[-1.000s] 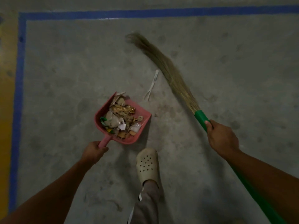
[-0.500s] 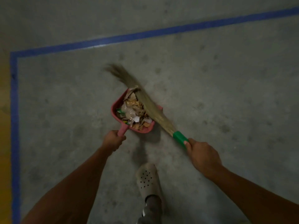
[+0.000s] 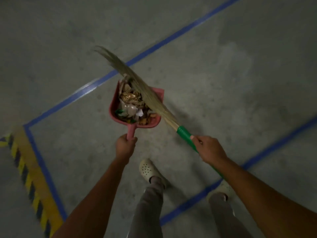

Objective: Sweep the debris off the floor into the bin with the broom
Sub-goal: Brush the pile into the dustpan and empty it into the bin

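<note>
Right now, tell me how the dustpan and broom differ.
The dustpan is pink and short-handled; the broom is long, green-handled, straw-bristled. The dustpan holds debris; the broom slants across it. The left hand grips the dustpan, the right hand the broom. Both are held by their handles.

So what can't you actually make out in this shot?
Head view only:
- Bin: not in the frame at all.
- Debris in the dustpan: dim and blurred, single pieces unreadable; the broom bristles cover its right part.
- Broom handle: much of its length is hidden behind the right hand and arm.
- Dustpan handle end: wrapped inside the left hand.
- Right shoe: mostly hidden by arm and leg.
</note>
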Demonstrator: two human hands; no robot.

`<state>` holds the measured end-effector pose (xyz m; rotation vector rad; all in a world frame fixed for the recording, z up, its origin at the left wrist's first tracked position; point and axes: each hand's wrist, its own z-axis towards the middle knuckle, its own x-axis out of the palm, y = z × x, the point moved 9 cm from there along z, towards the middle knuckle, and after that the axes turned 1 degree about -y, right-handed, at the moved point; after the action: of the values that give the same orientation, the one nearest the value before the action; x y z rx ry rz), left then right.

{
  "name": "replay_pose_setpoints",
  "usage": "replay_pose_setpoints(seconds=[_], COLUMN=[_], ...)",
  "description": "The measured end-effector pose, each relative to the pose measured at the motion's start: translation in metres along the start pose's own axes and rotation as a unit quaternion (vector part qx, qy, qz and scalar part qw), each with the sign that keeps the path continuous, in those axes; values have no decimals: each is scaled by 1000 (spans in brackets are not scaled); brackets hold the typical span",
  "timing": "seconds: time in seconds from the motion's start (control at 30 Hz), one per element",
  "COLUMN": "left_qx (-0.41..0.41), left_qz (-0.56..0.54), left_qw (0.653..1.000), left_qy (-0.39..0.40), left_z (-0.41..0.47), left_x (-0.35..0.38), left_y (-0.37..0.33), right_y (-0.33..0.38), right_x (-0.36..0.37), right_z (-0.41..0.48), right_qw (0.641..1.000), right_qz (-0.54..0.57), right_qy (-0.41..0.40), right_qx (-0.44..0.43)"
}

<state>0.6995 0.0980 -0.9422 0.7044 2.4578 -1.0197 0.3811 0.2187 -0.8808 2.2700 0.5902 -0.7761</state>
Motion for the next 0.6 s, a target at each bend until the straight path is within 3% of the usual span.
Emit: replay_pose_setpoints(seconds=[0.3,0.6], left_qx=[82,193], left_qz=[23,30], left_qw=[996,973], left_qy=[28,123], left_z=[-232,-406], left_x=[95,293], left_y=[-165,-329], right_y=[-140,-319], right_x=[-217,-408], right_z=[-158,-264], right_qw=[981,950], right_qz=[180,240], right_qy=[-40,-175], right_qx=[64,97])
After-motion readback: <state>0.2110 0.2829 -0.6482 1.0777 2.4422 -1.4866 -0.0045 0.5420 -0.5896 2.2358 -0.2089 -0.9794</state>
